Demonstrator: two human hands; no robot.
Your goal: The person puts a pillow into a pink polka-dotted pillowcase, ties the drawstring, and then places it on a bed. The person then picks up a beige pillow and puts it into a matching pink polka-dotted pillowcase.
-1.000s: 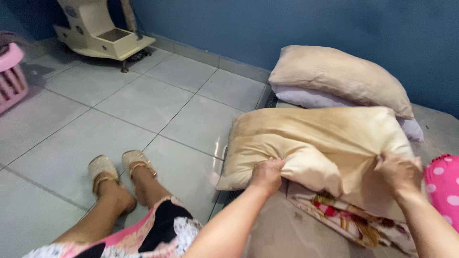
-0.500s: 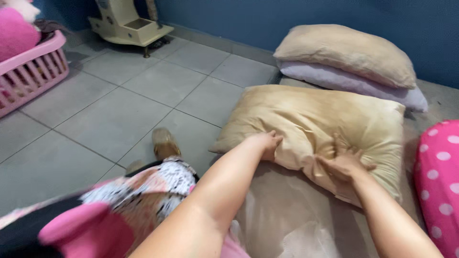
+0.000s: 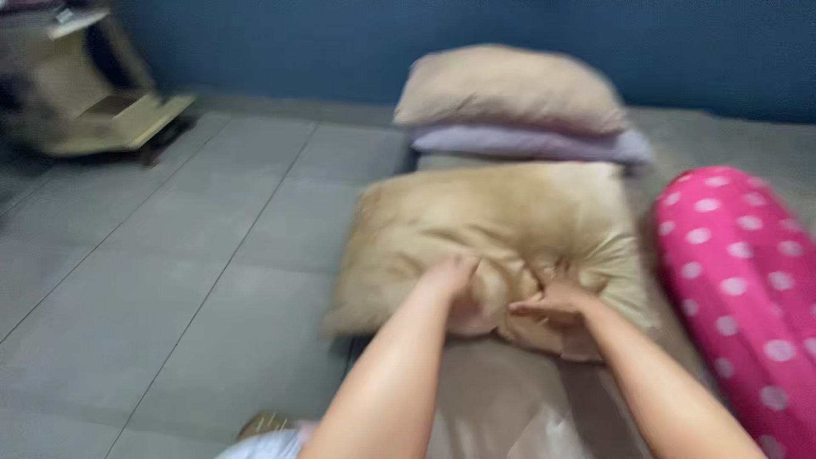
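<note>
A tan pillow [image 3: 476, 221] lies flat on a grey mattress [image 3: 527, 408]. My left hand [image 3: 450, 280] grips the pillow's near edge, fingers bunched into the fabric. My right hand [image 3: 552, 302] clutches a fold of the same pillow just to the right, so both hands are close together at its front middle. The picture is blurred by camera motion.
Behind it a second tan pillow [image 3: 510, 89] rests on a pale lilac pillow [image 3: 527, 143] against the blue wall. A pink bolster with white dots [image 3: 739, 280] lies at the right. Grey floor tiles [image 3: 170, 280] spread left; a cream cabinet [image 3: 93, 93] stands far left.
My hands have drawn together on the pillow's front edge, the right one moving left. The view has swung right, so the pink basket and my legs have left the picture.
</note>
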